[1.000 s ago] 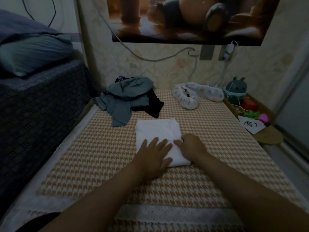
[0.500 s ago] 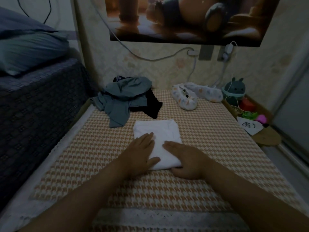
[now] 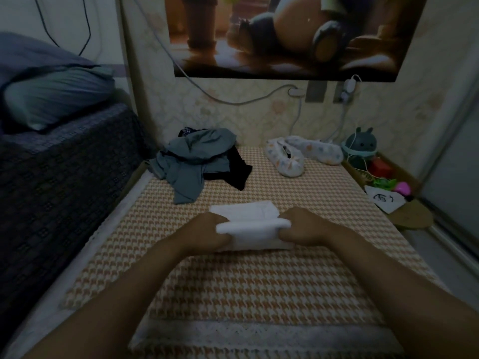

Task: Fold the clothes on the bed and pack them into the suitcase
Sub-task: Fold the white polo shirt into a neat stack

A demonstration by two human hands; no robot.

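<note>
A white garment point(image 3: 252, 228) lies folded in the middle of the bed point(image 3: 259, 286), which has an orange houndstooth cover. My left hand point(image 3: 208, 233) grips its left edge and my right hand point(image 3: 302, 228) grips its right edge. The near part of the garment is lifted and turned over toward the far part. Behind it, a heap of grey-green clothes point(image 3: 193, 161) lies crumpled over a black garment point(image 3: 237, 168). No suitcase is in view.
Two patterned white slippers point(image 3: 287, 160) lie at the far right of the bed. A shelf on the right holds a round toy lamp point(image 3: 361, 146), small toys and a paper note point(image 3: 383, 200). A dark blanket point(image 3: 59, 182) with pillows rises on the left.
Both hands went from pressing flat on the white garment to gripping its side edges. They have lifted its near part and turned it over toward the far side.
</note>
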